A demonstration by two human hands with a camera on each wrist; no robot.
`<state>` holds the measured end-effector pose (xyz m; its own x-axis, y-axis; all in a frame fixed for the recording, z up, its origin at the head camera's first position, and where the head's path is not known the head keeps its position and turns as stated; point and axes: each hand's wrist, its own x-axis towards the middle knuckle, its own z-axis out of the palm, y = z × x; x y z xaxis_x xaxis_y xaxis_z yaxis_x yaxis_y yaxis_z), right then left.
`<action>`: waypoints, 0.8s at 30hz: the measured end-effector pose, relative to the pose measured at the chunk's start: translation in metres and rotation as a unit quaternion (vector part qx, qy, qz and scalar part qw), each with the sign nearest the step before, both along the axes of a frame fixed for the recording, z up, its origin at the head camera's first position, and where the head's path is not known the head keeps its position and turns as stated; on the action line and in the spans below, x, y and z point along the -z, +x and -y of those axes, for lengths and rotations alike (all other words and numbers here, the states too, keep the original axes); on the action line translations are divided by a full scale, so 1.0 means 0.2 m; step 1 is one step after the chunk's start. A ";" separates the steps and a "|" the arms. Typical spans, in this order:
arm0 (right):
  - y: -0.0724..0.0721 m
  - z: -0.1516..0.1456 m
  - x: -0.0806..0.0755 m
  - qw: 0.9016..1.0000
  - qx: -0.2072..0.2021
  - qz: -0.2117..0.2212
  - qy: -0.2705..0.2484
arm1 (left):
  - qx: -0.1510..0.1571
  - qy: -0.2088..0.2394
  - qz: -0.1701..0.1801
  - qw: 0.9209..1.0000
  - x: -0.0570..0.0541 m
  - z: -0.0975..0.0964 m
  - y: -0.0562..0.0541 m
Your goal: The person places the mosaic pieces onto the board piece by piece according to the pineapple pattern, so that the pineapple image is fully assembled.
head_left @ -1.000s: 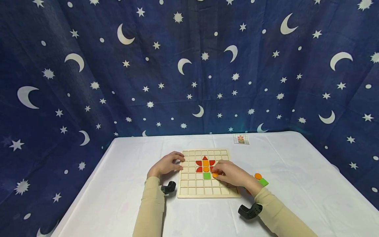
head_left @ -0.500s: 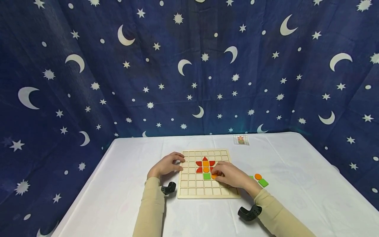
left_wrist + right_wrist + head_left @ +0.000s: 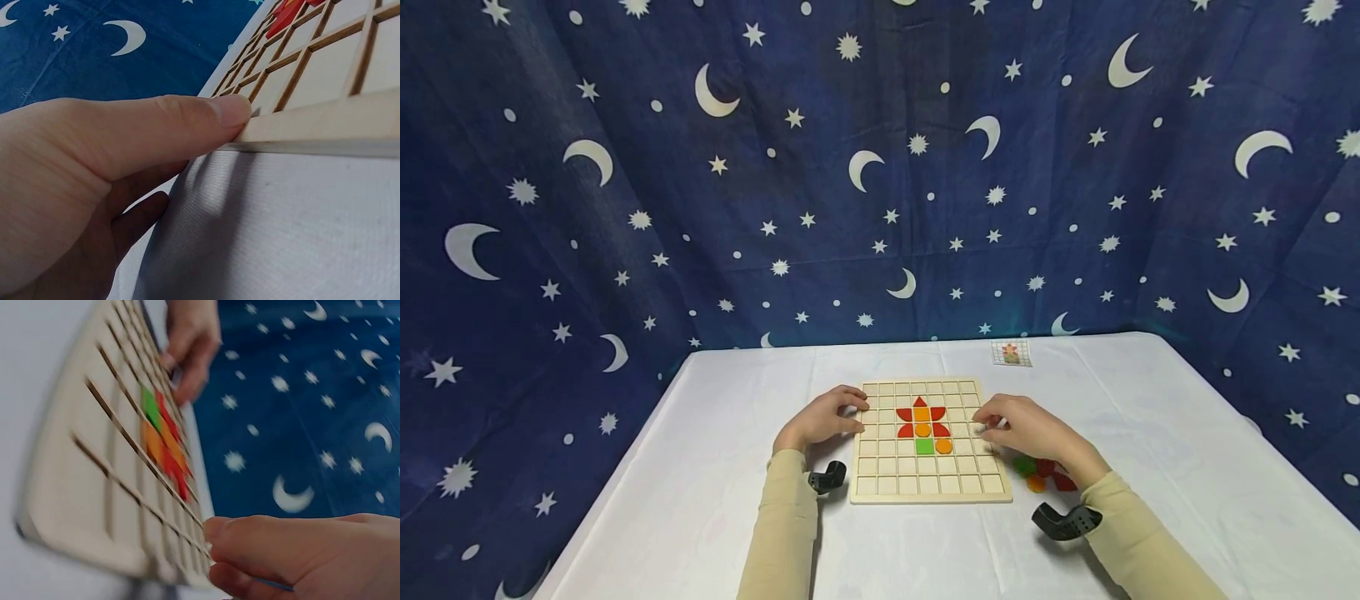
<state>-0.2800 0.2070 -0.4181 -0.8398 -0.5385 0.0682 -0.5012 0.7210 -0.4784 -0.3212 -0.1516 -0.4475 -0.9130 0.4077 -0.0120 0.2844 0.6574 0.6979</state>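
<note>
Hovering over right edge of grid board (image 3: 929,492), head view: right hand (image 3: 1030,429), fingers loosely curled, holding nothing; loose pieces (image 3: 1042,475) lying just right of board, under wrist, nearer this hand. Withdrawing from orange disc (image 3: 943,446), now seated beside green square (image 3: 924,446).
Pressing board's left rim, left wrist view: left hand (image 3: 94,187), thumb flat.
Blurring, right wrist view: grip unclear.

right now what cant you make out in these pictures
- Small printed pattern card: head view, too small to read its design.
- Loose coloured wooden pieces: head view, partly hidden behind the right hand.
- Wooden grid board: right wrist view, blurred.
- Left hand: left wrist view, fingers below the thumb mostly hidden.
</note>
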 end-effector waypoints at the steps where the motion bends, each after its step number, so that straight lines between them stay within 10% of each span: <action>1: 0.00 -0.03 -0.01 1.000 0.010 0.012 0.004 | -0.002 0.000 0.002 1.000 0.00 0.00 0.00; 12: 0.01 -0.36 -0.07 0.991 0.069 0.103 0.043 | 0.012 0.006 -0.010 1.000 0.01 0.01 0.00; 24: 0.03 -0.39 -0.06 0.984 0.065 0.149 0.078 | 0.007 0.013 -0.010 1.000 0.01 0.01 0.01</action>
